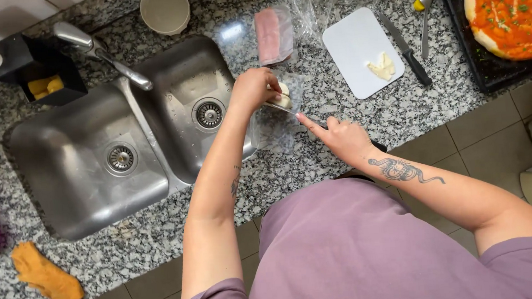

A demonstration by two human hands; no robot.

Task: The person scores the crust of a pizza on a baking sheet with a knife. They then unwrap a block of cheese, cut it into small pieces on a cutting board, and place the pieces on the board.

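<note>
My left hand (253,88) grips a pale white lump of cheese (283,95) inside a clear plastic wrapper (277,126) lying on the granite counter next to the right sink basin. My right hand (340,138) holds a knife by its dark handle, index finger stretched along the back of the blade (282,108). The blade runs leftwards and meets the cheese under my left fingers.
A double steel sink (90,163) with a tap fills the left. A white cutting board (359,50) with a cheese scrap, a black-handled knife (405,49), a spoon, a packet of pink ham (270,35), a sauced pizza base on a dark tray (511,3), a bowl (165,9) and an orange cloth (45,274) lie around.
</note>
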